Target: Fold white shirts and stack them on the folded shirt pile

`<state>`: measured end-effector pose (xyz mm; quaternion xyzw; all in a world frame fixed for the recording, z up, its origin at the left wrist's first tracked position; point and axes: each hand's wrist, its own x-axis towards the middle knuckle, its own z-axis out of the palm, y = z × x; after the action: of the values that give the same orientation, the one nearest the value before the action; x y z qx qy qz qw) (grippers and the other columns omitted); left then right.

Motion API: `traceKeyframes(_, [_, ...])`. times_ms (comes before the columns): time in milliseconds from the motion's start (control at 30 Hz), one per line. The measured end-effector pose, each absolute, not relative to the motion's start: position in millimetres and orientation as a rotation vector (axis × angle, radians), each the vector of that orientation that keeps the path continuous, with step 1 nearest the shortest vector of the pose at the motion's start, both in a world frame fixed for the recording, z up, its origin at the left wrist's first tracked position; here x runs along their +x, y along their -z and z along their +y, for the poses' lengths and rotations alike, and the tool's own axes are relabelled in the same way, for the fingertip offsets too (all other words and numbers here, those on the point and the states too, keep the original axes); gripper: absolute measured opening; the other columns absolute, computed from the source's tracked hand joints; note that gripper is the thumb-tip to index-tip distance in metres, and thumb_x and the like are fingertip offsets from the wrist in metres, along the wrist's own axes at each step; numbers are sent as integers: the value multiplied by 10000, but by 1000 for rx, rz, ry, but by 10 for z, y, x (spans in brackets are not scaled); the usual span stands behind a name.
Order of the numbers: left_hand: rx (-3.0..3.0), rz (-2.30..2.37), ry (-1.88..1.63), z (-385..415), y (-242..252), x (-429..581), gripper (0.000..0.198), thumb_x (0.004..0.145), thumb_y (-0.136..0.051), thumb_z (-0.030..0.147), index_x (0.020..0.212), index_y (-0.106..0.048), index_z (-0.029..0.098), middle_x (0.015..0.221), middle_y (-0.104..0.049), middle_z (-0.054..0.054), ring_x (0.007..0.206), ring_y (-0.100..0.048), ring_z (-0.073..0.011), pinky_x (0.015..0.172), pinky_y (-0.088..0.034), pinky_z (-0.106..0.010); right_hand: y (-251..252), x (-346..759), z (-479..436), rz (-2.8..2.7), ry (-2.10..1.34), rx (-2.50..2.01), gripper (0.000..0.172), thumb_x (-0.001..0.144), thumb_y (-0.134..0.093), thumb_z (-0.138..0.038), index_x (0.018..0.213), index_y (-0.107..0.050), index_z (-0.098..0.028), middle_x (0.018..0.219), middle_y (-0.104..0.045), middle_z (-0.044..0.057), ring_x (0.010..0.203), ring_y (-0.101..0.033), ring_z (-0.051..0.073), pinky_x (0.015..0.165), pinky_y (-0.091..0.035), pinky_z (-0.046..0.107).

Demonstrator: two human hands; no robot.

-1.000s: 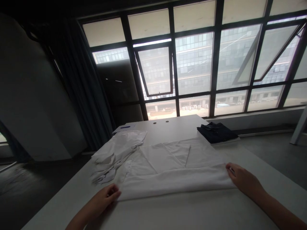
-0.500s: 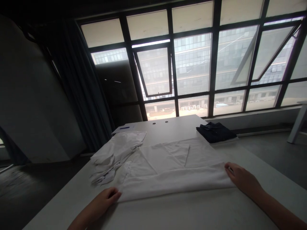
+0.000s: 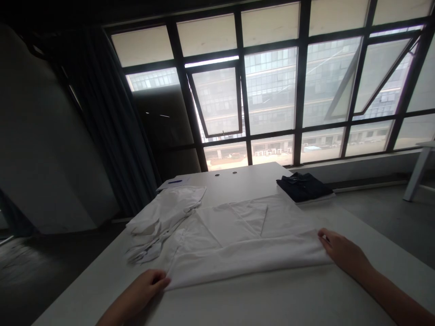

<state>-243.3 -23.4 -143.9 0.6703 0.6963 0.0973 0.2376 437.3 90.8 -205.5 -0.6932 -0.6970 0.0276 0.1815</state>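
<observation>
A white shirt (image 3: pixel 244 231) lies spread on the white table (image 3: pixel 258 299), its near side turned over into a long folded strip. My left hand (image 3: pixel 151 283) pinches the strip's left end near the table's front. At the right end, my right hand (image 3: pixel 336 246) grips the cloth's edge between thumb and fingers. The fabric between the two hands is fairly straight, with slight creases. A sleeve or folded flap shows as a triangle on top of the shirt.
Left of the shirt lies a crumpled white garment (image 3: pixel 166 208). Behind it a blue pen (image 3: pixel 175 182) rests on paper. A folded dark shirt (image 3: pixel 306 186) sits at the table's right edge. Windows (image 3: pixel 217 99) and a dark curtain (image 3: pixel 108 127) stand beyond.
My left hand has shifted slightly left and down with the shirt's corner, pulling the folded strip a little longer. My right hand has hardly moved, still holding its end.
</observation>
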Motion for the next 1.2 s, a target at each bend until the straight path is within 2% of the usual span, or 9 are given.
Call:
traceKeyframes(200, [1850,2057,-235,-250,1389,-2397,408,854,-516,585,705,-540,207,728,-622,-6,744,-584,-229,630,-329,-284,2011,4382,915,-1971,-138,-1989,257,957,-396,-371,1031,-613,-254,988,-742,81,865,-708,251,669,-420,319])
traceKeyframes(367, [1961,2265,-406,-187,1155,-2165,382,951,-409,539,798,-571,229,771,-656,-13,732,-615,-217,670,-376,-291,1998,4369,920,-1951,-149,-2010,292,953,-392,-402,1055,-612,-242,980,-738,95,862,-705,262,684,-429,333])
traceKeyframes(533, [2266,1913,-612,-26,983,-1387,293,972,-441,469,922,-616,239,983,-678,-69,927,-621,-256,845,-444,-342,2009,4341,905,-1924,-94,-2026,348,949,-391,-433,1169,-567,-227,950,-732,110,852,-710,289,677,-429,348])
traceKeyframes(700, [2366,1713,-585,285,1184,-599,251,949,-518,343,1138,-652,246,1162,-666,-87,1078,-610,-253,963,-421,-363,2052,4367,917,-1911,-115,-2036,383,959,-365,-417,1234,-548,-224,884,-728,101,809,-707,287,665,-424,350])
traceKeyframes(767, [2387,1710,-556,431,1309,-371,233,961,-504,288,1124,-660,232,1129,-666,-83,1051,-613,-231,932,-428,-338,2062,4384,920,-1923,-138,-2009,391,961,-362,-424,1254,-545,-241,872,-726,85,792,-704,276,659,-421,342])
traceKeyframes(933, [2400,1847,-539,621,1541,-61,182,984,-504,288,938,-657,200,997,-644,-77,962,-590,-225,870,-421,-325,2040,4402,910,-1901,-164,-1973,398,948,-386,-413,1261,-560,-240,835,-720,77,774,-699,269,679,-437,340])
traceKeyframes(1200, [2403,1929,-550,580,1654,-33,205,1030,-435,273,963,-617,206,1016,-638,-74,958,-574,-229,868,-391,-345,2048,4379,902,-1909,-120,-2038,397,957,-355,-364,1286,-534,-235,889,-728,105,828,-708,293,670,-432,349])
